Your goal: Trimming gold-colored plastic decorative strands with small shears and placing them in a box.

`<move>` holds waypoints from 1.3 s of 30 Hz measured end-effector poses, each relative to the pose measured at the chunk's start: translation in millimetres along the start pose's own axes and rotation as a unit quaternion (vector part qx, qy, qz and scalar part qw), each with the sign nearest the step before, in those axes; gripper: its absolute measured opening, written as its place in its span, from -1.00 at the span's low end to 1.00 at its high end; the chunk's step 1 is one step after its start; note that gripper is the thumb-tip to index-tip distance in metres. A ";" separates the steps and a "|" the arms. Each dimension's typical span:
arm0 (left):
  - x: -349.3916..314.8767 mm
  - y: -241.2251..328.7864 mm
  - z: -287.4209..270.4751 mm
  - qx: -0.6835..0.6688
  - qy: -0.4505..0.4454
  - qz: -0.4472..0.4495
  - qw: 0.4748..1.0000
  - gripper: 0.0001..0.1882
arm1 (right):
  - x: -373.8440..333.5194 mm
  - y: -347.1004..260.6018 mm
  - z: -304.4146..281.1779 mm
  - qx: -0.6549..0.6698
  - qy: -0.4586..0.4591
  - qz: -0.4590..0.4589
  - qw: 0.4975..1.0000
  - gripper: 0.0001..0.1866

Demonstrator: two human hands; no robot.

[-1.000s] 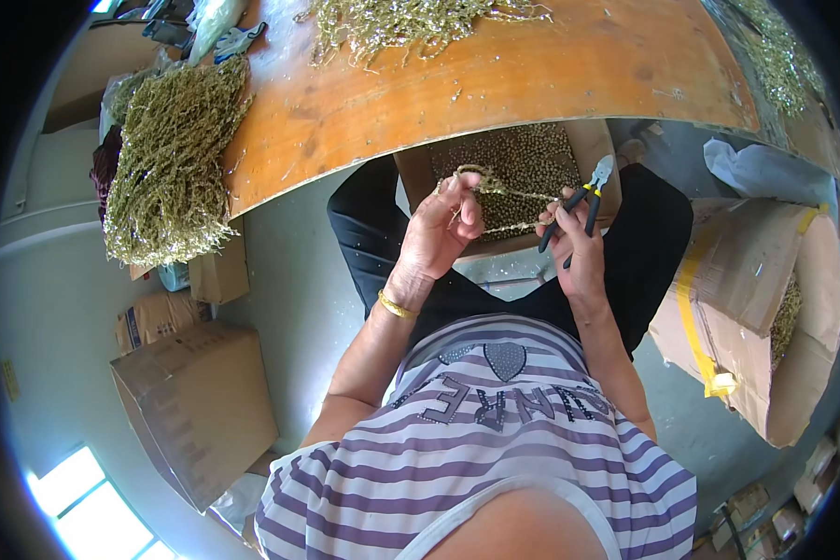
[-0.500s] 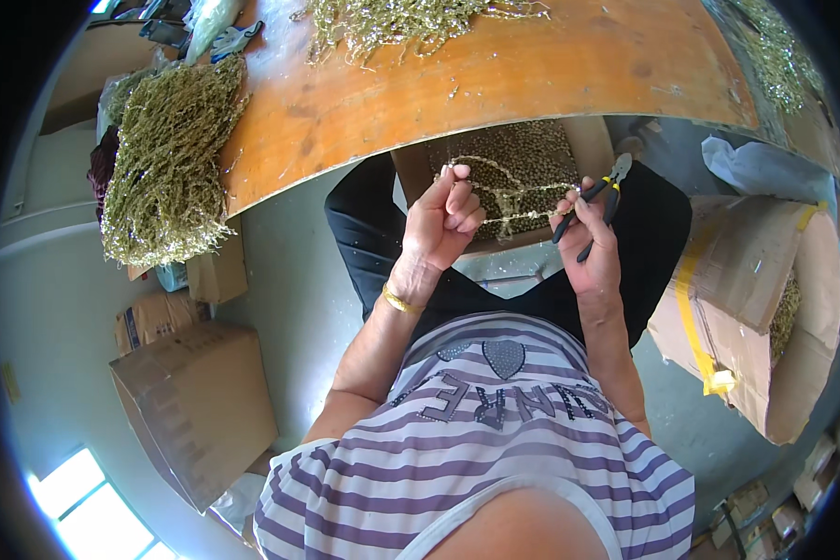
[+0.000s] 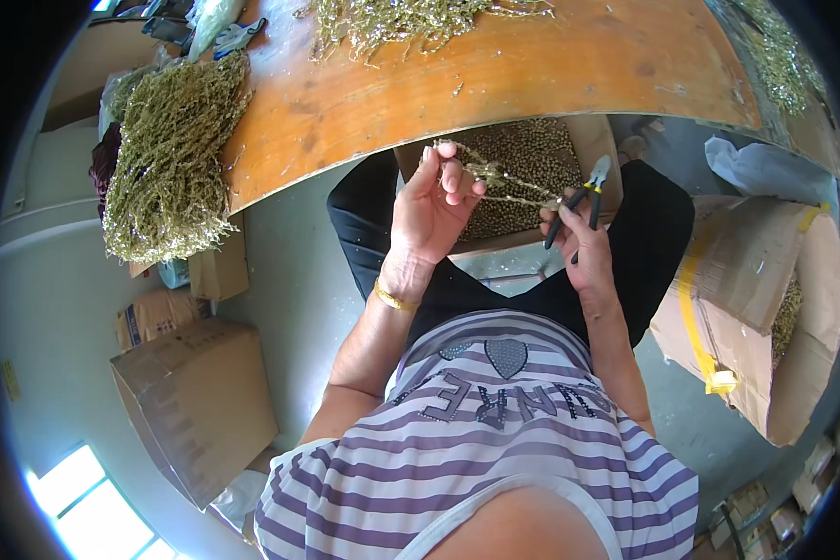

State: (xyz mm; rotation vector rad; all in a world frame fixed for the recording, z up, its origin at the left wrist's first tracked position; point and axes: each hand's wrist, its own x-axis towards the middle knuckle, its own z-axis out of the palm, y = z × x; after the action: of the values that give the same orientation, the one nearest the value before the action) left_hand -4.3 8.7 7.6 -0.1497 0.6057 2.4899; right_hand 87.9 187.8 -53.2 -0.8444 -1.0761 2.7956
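My left hand (image 3: 431,210) is raised over my lap, thumb and fingertips pinching one end of a thin gold beaded strand (image 3: 521,200). The strand stretches across to my right hand (image 3: 584,250), whose thumb and finger pinch its other end. In that same right hand lies a pair of pliers (image 3: 598,177) with black and yellow handles, jaws pointing up and away from me. Below the strand, between my knees, a cardboard box (image 3: 590,140) holds many small gold beads (image 3: 523,154). Some of the strand is bunched near my left fingertips, where details blur.
A wooden table (image 3: 569,65) curves across the front, bearing a heap of gold strands (image 3: 392,23). A thick gold bundle (image 3: 173,154) hangs over its left end. Cardboard boxes stand on the floor at left (image 3: 201,406) and right (image 3: 737,299).
My left hand has moved slightly up and left, its fingers loosening somewhat. My right hand and the pliers have shifted a little left. The strand's loop has drawn together near the left fingers.
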 end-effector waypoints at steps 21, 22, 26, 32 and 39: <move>-7.2 37.7 4.3 -0.040 -0.019 0.036 0.998 -0.75 | -31.9 8.7 55.2 -0.179 -0.390 0.221 0.876 -0.49; -7.2 37.2 4.0 -0.050 -0.020 0.038 0.998 -0.74 | -32.3 10.7 55.3 -0.178 -0.389 0.221 0.876 -0.49; -6.6 35.1 1.7 -0.055 -0.014 0.039 0.998 -0.75 | -33.3 12.8 58.0 -0.151 -0.353 0.217 0.898 -0.53; -7.3 31.7 -1.8 -0.042 -0.013 0.042 0.998 -0.76 | -32.7 13.6 57.7 -0.182 -0.339 0.191 0.903 -0.59; -9.0 34.5 -6.8 -0.024 0.001 0.041 0.999 -0.73 | -32.7 23.0 52.5 -0.254 -0.277 0.100 0.921 -0.77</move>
State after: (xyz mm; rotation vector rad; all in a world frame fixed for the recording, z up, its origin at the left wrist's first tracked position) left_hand -16.1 -24.3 17.1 -0.1494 0.5639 2.5845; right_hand 93.4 131.2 -19.9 -0.1474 -1.9579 3.0507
